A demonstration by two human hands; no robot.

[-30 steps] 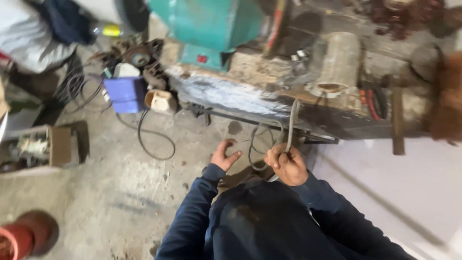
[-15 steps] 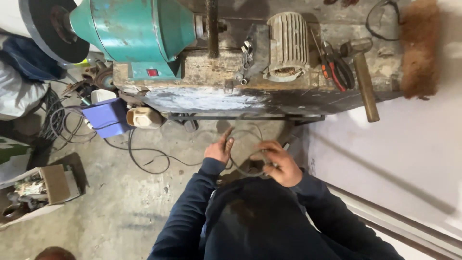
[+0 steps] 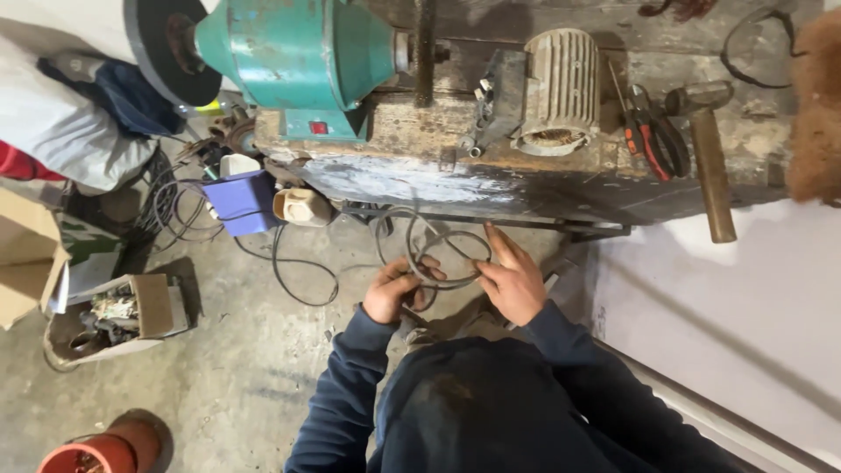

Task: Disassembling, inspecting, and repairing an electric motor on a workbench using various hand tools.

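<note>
A thin grey wire (image 3: pixel 438 250) is bent into a couple of loops in front of my body. My left hand (image 3: pixel 394 289) is closed around the lower left of the loops. My right hand (image 3: pixel 511 278) pinches their right side, fingers stretched forward. Both hands hang above the concrete floor, just in front of a worn workbench (image 3: pixel 455 180). My dark blue sleeves and jacket fill the bottom of the view.
On the bench stand a teal bench grinder (image 3: pixel 289 57), a grey ribbed motor (image 3: pixel 556 88), red-handled pliers (image 3: pixel 653 136) and a hammer (image 3: pixel 710 166). Below left lie a blue box (image 3: pixel 241 201), black cables (image 3: pixel 293 271), an open cardboard box (image 3: pixel 114 315) and a red pot (image 3: pixel 96 451). A white panel (image 3: pixel 727 298) is to the right.
The view has tilted up, so the bench sits higher. My right hand lowered from holding the wire upright; both hands have coiled it into loops between them.
</note>
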